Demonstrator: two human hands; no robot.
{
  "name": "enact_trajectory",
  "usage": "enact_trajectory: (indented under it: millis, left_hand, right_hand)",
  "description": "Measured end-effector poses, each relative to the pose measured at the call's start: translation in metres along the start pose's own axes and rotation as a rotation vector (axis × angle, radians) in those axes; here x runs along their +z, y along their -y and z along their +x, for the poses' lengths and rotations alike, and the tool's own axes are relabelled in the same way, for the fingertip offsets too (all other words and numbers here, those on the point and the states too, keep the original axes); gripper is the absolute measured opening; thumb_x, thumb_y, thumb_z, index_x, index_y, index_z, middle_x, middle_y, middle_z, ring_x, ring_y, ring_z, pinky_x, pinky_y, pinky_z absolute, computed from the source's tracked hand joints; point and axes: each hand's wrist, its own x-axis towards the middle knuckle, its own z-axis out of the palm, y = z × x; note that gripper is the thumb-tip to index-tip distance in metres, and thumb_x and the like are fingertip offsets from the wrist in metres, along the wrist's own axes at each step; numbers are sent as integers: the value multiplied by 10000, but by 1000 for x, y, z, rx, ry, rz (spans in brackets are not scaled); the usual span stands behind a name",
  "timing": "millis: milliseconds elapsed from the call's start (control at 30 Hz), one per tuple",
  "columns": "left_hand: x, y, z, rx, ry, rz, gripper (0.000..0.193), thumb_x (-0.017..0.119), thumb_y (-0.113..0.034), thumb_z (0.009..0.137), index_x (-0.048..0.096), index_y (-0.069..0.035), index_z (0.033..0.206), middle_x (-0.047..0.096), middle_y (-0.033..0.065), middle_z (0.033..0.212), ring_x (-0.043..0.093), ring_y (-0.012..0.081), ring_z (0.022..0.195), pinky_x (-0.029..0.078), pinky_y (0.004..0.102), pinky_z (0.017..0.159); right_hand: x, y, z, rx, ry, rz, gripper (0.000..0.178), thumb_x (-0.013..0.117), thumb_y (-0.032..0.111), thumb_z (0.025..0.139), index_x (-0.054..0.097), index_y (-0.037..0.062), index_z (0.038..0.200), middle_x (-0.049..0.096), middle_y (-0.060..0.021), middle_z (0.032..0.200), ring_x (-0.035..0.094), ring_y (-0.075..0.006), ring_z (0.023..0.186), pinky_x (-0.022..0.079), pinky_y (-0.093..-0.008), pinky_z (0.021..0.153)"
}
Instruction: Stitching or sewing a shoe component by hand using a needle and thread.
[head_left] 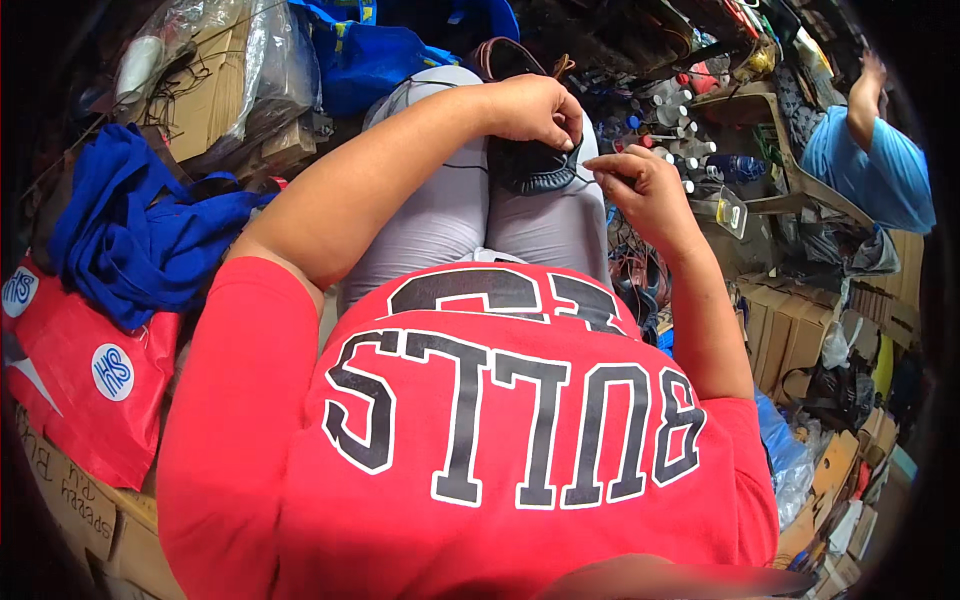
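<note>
A black shoe (542, 178) with a ribbed edge rests across my thighs, partly covered by my left hand. My left hand (535, 108) is closed at its upper part, with thumb and fingers pressed together on it. Just right of the shoe, my right hand (645, 185) pinches a thin dark thread (582, 176) leading to the shoe. Beyond my left hand shows a dark shoe collar (507, 60) with reddish-brown trim; I cannot tell whether it belongs to the same shoe. More dark thread lies over my left knee.
Several capped bottles (680, 130) stand beyond my right hand. A person in a blue shirt (870, 165) is at the far right. Blue cloth (140, 220) and a red bag (90, 375) lie at left. Cardboard (205, 95) and a blue bag (365, 60) are farther off.
</note>
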Motion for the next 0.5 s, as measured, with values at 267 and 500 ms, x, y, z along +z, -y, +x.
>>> enact_trajectory:
  millis: [267,500]
  left_hand:
    - [0,1,2,-44,32,-23,159,698,-161,735,701,-70,866,623,75,861,586,194,847,452,301,780]
    - [-3,0,0,-9,41,-40,160,696,-153,731,706,-76,871,624,70,883,586,194,869,453,302,790]
  right_hand:
    - [-3,5,8,-77,6,-109,151,640,26,762,680,36,908,547,-62,700,533,-156,641,419,-277,588]
    - [-7,13,11,-64,48,-153,149,621,79,757,688,62,888,580,-109,759,593,-249,688,468,-328,633]
